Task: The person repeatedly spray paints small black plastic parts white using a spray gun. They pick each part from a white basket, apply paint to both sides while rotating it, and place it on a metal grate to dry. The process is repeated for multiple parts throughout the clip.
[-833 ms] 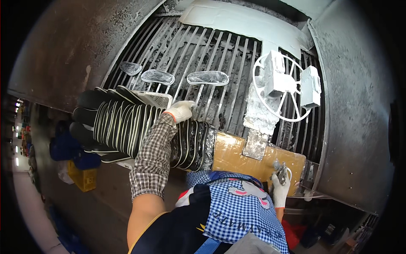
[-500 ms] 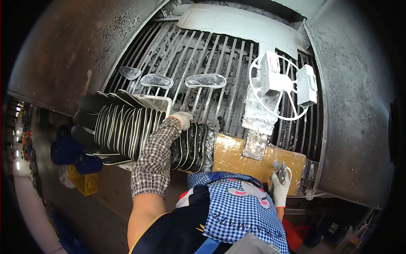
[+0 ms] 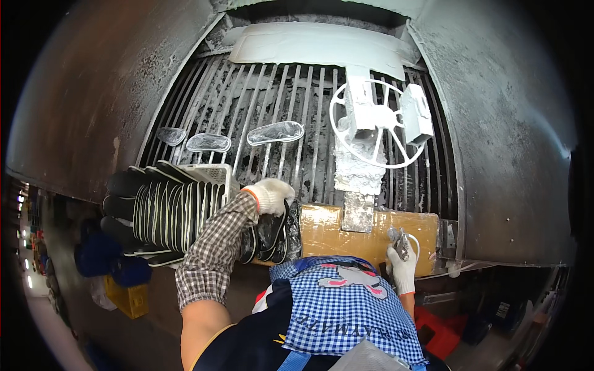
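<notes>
While the left hand (image 3: 270, 196) bends over dark soles (image 3: 271, 238), the right hand (image 3: 403, 264) holds a spray gun (image 3: 401, 247)

Low at far left, a yellow crate (image 3: 127, 298) stands with blue bundles (image 3: 130, 271) close by it; what it contains cannot be made out. To its right, a white perforated crate (image 3: 230, 183) is packed with pale-edged soles (image 3: 167, 213) on edge in a tight row, more of them slanting out past its left side. Beyond it, 3 shiny sole-shaped pieces (image 3: 275, 133) lie apart on the grate (image 3: 297, 93). Just right of that crate, the white-gloved left hand curves its fingers down at the top edge of a dark sole; whether they are closed on it is hidden. Next comes a brown taped cardboard panel (image 3: 396, 226), and behind it a white spoked wheel (image 3: 385, 116) with 2 white blocks (image 3: 416, 115). Farthest right, the gloved right hand is wrapped around the spray gun, near the panel's right end.
</notes>
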Tool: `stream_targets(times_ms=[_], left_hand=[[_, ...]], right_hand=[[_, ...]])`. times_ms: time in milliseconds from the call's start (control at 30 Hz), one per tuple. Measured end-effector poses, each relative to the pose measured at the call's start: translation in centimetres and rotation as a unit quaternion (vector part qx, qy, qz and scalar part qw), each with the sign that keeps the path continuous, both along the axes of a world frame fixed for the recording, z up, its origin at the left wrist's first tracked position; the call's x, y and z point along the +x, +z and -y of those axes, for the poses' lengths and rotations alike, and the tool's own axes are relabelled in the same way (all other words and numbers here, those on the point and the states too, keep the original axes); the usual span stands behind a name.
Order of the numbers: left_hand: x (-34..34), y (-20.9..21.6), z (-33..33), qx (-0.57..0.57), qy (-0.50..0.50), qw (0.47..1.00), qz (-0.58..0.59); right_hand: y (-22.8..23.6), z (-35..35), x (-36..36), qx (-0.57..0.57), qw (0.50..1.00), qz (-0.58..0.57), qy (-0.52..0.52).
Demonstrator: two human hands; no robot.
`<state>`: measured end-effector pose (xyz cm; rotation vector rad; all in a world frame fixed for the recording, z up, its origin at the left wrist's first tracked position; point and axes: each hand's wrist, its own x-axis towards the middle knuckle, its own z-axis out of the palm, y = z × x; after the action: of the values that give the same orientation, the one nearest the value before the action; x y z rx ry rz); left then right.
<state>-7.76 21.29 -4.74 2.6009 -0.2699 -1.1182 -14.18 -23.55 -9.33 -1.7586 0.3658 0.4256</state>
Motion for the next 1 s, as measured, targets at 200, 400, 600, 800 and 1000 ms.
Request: stream_targets(times_ms=[200,400,600,800,1000], left_hand=[[0.1,6.4,2.7,-0.099,0.042,0.988,0.113],[0.4,7.5,4.8,-0.311,0.323,0.891,0.076],[-1.9,-1.1,9.4,-0.599,0.517,0.601,-0.113],[-3.0,-5.5,13.8,-0.638,0.534,0.518,-0.199],[-2.8,-5.0,16.3,-0.642,0.54,0.492,-0.234]], right_hand=[[1.2,0.8,0.0,0.035,0.999,0.022,0.035],[2.9,0.3,0.1,-0.011,0.992,0.121,0.045],[4.1,0.1,0.6,-0.015,0.986,0.147,0.072],[6.1,-1.5,0.6,-0.101,0.96,0.182,0.185],[5.7,-3.4,1.4,-0.127,0.921,0.206,0.306]])
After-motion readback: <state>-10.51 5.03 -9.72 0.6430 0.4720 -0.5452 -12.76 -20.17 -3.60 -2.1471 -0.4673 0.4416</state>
